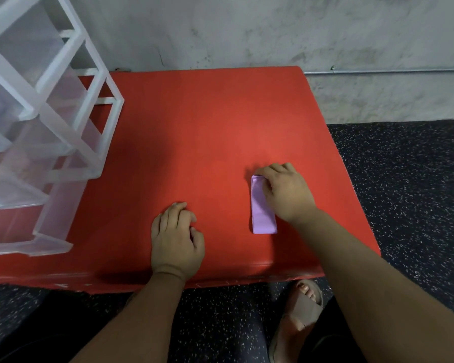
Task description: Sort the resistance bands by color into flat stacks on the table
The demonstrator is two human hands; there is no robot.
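A folded purple resistance band lies flat on the red table, right of centre near the front. My right hand covers the band's far right part, and its fingertips pinch the far end. My left hand rests on the bare red surface to the left of the band, fingers loosely curled and holding nothing. No other bands show on the table.
A translucent white drawer unit stands on the table's left side, with drawers pulled out toward me. A grey wall runs behind the table. Dark speckled floor lies to the right and in front, where a foot in a tan sandal shows.
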